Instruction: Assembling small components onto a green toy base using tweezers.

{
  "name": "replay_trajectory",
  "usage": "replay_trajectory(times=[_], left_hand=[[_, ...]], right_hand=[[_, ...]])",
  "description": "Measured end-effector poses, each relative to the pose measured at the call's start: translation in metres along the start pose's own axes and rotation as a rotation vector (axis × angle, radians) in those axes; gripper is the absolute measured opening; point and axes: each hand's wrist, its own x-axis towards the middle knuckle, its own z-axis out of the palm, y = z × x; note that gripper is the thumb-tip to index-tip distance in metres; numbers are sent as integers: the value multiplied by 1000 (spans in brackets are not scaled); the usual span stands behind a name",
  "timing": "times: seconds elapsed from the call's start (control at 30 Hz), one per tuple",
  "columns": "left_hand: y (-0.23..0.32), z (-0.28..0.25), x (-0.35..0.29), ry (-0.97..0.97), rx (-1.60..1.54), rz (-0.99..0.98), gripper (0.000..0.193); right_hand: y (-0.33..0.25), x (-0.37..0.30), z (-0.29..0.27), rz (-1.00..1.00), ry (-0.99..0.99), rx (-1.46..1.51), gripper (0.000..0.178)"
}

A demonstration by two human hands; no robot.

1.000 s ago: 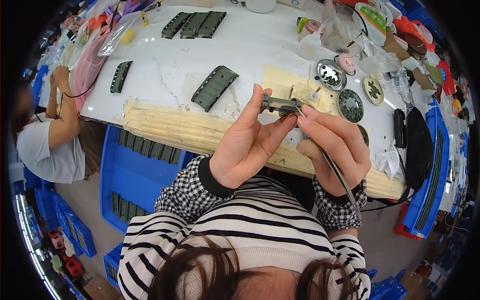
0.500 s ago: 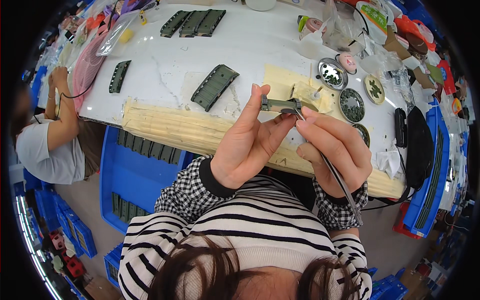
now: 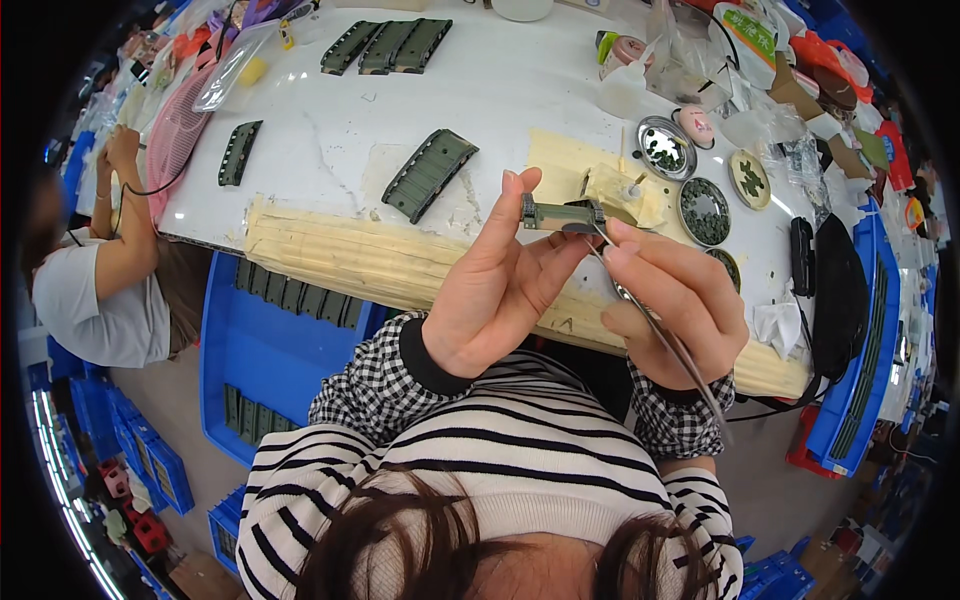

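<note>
My left hand (image 3: pixel 497 295) pinches a small green and brown camouflage-patterned part (image 3: pixel 560 216) with dark ends, held up over the table's near edge. Closed around metal tweezers (image 3: pixel 685 362), my right hand (image 3: pixel 692 300) brings their tip against the right end of that part. What sits at the tip is too small to make out. Behind my hands stands a cream block with a small peg (image 3: pixel 622 192). To its right are a metal dish of small dark pieces (image 3: pixel 665 147) and a second dish of dark green pieces (image 3: pixel 704 211).
A joined set of green parts (image 3: pixel 431 175) lies on the white table, with more green parts (image 3: pixel 388 47) at the back and a single one (image 3: pixel 239 153) at left. A blue bin (image 3: pixel 285 350) is below left. Another person (image 3: pixel 110 270) sits at left.
The tweezers and my right hand have shifted slightly, and the right fingers sit a little further right. The camouflage part has tilted a little, showing more of its patterned side.
</note>
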Motion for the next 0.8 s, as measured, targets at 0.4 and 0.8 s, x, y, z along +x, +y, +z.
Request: replay_trajectory(times=[0.4, 0.8], left_hand=[[10, -48, 1, -225, -139, -7, 50], [-7, -38, -9, -184, -113, -266, 56]], right_hand=[[38, -13, -4, 370, 217, -64, 14], [15, 1, 9, 123, -118, 2, 37]])
